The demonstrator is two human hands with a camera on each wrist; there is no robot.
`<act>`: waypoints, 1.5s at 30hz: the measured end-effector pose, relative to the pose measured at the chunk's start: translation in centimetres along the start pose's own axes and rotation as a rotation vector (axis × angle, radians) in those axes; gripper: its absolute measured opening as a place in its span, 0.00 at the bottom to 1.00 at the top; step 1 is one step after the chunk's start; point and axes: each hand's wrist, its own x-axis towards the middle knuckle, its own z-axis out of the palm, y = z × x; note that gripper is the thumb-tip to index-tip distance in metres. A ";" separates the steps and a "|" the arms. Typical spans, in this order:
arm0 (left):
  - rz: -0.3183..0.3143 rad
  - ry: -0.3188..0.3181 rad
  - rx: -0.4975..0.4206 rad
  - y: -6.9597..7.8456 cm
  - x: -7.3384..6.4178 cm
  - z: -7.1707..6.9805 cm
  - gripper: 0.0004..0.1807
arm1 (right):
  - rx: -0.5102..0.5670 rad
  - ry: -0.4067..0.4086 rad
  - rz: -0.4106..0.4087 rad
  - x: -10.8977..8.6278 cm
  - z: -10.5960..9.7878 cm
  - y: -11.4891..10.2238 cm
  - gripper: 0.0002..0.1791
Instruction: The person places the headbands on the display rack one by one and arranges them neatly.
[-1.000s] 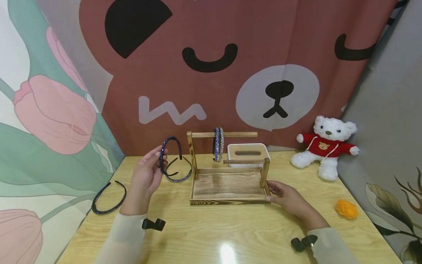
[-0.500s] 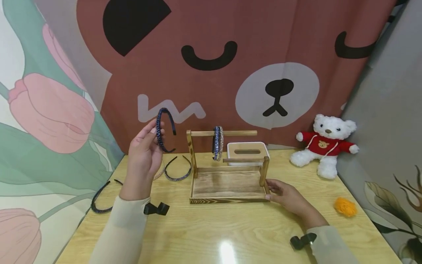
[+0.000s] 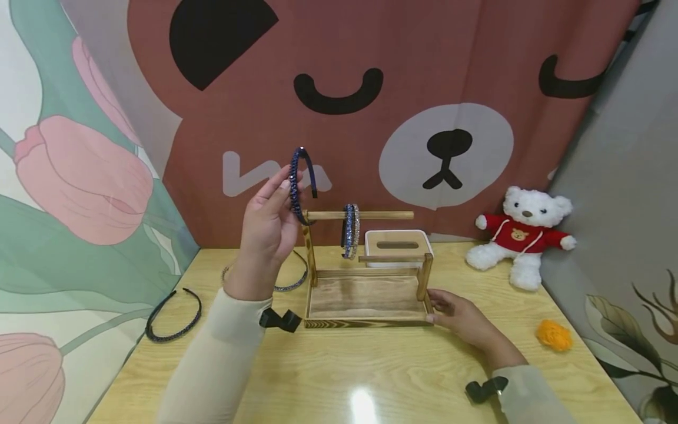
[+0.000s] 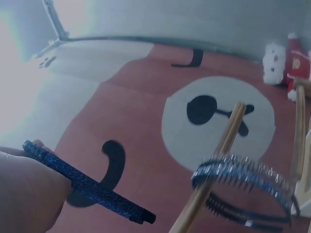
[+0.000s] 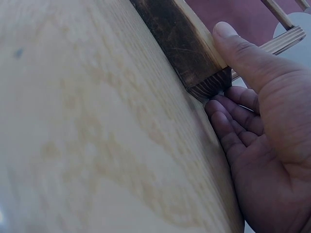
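Pinched between the thumb and fingers of my left hand point(image 3: 269, 227) is a dark blue glittery headband point(image 3: 293, 187), upright near the free-standing left end of the wooden rack's upper bar. Two sparkly headbands point(image 3: 351, 232), one blue and one silver, hang from that bar; the left wrist view shows their toothed inner sides point(image 4: 238, 170). My right hand point(image 3: 458, 315) grips the right front corner of the rack point(image 3: 371, 297). In the right wrist view its thumb lies along the tray's edge point(image 5: 180, 43) and its fingers curl at the corner.
A dark headband point(image 3: 172, 338) lies on the table at left; another point(image 3: 292, 288) sits partly behind my left arm. Behind the rack stands a tissue box point(image 3: 378, 237). A white teddy bear point(image 3: 521, 234) and an orange yarn bundle point(image 3: 554, 335) are at right.
My left hand has raised the dark blue headband from low beside the rack and carried it right, to the upper bar's left end. My right hand has stayed at the rack's corner.
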 end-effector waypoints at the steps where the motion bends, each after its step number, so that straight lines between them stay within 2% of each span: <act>1: -0.003 0.000 0.000 -0.3 0.0 0.3 0.16 | -0.002 0.002 0.001 0.0 0.0 0.0 0.38; 5: -0.018 -0.005 -0.005 -1.5 0.3 0.9 0.18 | -0.002 0.001 -0.005 0.1 0.0 0.1 0.38; 12: -0.060 -0.041 0.013 -4.3 0.9 0.7 0.21 | -0.018 0.016 0.006 0.0 0.0 0.0 0.38; 22: -0.120 0.022 0.067 -8.0 0.2 -1.8 0.18 | -0.014 0.003 -0.013 0.3 0.4 0.5 0.39; 26: -0.140 0.039 0.079 -9.2 0.1 -2.3 0.16 | -0.007 0.010 -0.022 0.3 0.2 0.6 0.39; 31: -0.155 0.085 0.093 -10.5 0.3 -2.8 0.15 | 0.012 0.012 -0.028 0.2 0.1 0.6 0.38; 35: -0.169 0.093 0.129 -11.3 0.2 -3.2 0.15 | 0.015 0.009 -0.029 0.1 0.1 0.6 0.38; 45: -0.161 0.104 0.114 -12.1 0.2 -3.3 0.14 | 0.026 0.001 -0.008 0.1 0.1 0.0 0.38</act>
